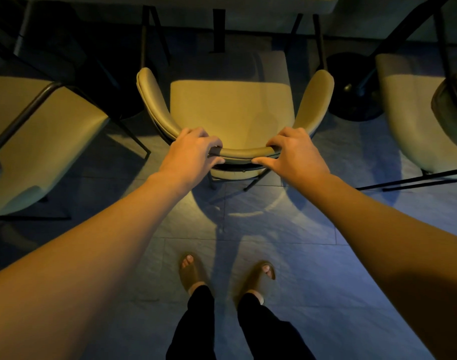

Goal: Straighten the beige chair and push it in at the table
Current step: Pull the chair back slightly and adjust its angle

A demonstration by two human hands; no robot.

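A beige chair [232, 110] with a curved wrap-around backrest stands straight in front of me, its seat facing the table [274, 3] at the top of the view. The front of the seat lies in the table's shadow. My left hand [193, 152] grips the left part of the backrest's top rim, fingers curled over it. My right hand [292, 152] grips the rim's right part the same way. The chair's dark metal legs show below the backrest.
A second beige chair [48, 141] stands close on the left, a third [414, 113] on the right. A round black table base [352, 87] sits on the floor right of the chair. My sandalled feet [227, 274] stand on grey floor tiles behind it.
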